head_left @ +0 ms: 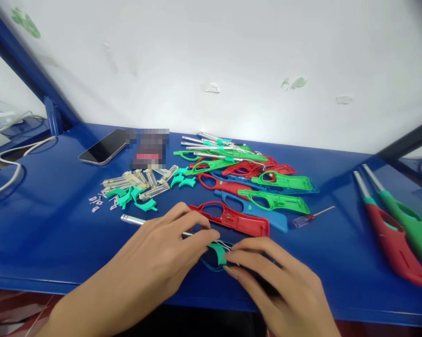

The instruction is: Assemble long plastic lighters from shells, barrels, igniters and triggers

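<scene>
My left hand (163, 250) is closed around a part-built gas lighter, its silver metal tube (131, 219) sticking out to the left. A teal trigger (218, 253) shows between my hands, lying at a dark blue housing half (211, 267) that is mostly hidden by my fingers. White wires (225, 244) run from the tube toward the right. My right hand (279, 276) pinches at the right side of the trigger and wires; what exactly its fingertips hold is partly covered. Just beyond my hands lies a red housing half (237, 220).
Green, red and blue housing halves (281, 202) and metal tubes (211, 148) pile up behind. Clear fuel tanks (154, 191), loose teal triggers (145, 202) and a phone (103, 147) lie left. A screwdriver (307, 219) and two whole lighters (393, 238) lie right.
</scene>
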### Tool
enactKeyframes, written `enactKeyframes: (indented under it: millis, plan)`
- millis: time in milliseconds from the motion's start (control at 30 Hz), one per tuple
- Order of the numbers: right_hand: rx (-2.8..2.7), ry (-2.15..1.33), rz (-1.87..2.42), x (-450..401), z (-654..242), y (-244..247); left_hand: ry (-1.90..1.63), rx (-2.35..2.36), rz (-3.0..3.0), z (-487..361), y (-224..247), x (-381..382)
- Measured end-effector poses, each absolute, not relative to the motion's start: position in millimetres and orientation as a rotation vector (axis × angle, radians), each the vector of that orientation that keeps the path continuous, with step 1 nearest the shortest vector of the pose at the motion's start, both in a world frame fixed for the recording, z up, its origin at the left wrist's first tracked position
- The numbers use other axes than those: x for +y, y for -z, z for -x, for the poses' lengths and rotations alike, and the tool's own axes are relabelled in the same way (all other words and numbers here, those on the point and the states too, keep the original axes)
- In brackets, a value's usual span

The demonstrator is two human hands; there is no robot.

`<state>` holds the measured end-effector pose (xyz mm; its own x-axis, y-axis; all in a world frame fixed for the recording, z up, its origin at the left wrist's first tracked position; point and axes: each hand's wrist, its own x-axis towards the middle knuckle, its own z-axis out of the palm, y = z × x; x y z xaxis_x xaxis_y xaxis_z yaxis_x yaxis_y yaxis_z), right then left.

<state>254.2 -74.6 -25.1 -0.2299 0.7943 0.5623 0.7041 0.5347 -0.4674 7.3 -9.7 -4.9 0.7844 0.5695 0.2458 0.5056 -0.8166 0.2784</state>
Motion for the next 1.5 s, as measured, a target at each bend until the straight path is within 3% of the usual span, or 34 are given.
enactKeyframes:
  millis: [233,800,1500]
  plan:
    - [-2.045,0.032,1.303,-76,-252,36,-0.305,0.982,-2.892,20,19,-8]
    - [-1.987,0.024,1.293,-76,-250,32,-0.305,0.893,-2.85,7,4,-11]
    - [-2.003,0.048,1.302,-74,-251,32,-0.503,0.871,-2.767,-8,2,-6]
